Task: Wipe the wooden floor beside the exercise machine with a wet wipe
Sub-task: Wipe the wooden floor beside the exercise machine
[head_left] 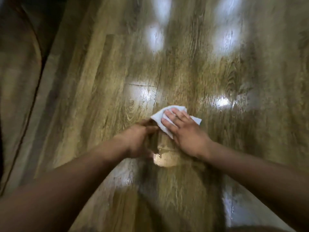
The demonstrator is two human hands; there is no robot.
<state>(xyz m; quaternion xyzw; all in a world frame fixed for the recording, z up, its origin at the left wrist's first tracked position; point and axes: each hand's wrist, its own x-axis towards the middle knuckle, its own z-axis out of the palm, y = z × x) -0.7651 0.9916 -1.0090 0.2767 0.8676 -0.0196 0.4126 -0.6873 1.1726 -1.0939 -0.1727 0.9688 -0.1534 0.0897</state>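
Pressing down flat on the wet wipe [158, 118] is the right hand [183, 131]. Its fingers are straight and a little spread, with the palm and fingers covering most of the sheet. The wipe is white and looks folded, lying on the wooden floor [209, 72] roughly mid-frame, right in front of the person. From what sticks out around the hand, it's wider side to side than front to back, so the long axis runs across the planks and dips slightly toward the right. One corner points left, another pokes out past the right side of the hand, and a third points back toward the person, next to the wrist.

The left hand [139, 140] is pretty smeared with motion blur. Its fingers look curled and the tips sit right at the wipe's left corner. Honestly can't tell if it's pinching that corner or only touching it. Both forearms are bare, coming in from the bottom corners.

The floor is yellowish-brown planks with heavy grain, running away from the camera. It's shiny, with wet-looking glare patches just beyond the wipe on both sides and another right below the hands. Farther up there are big soft white light reflections.

Along the left edge a dark strip [36, 91] runs diagonally from the top down to the lower left, with a blurry brown surface beyond it. Too blurred to say what that is.
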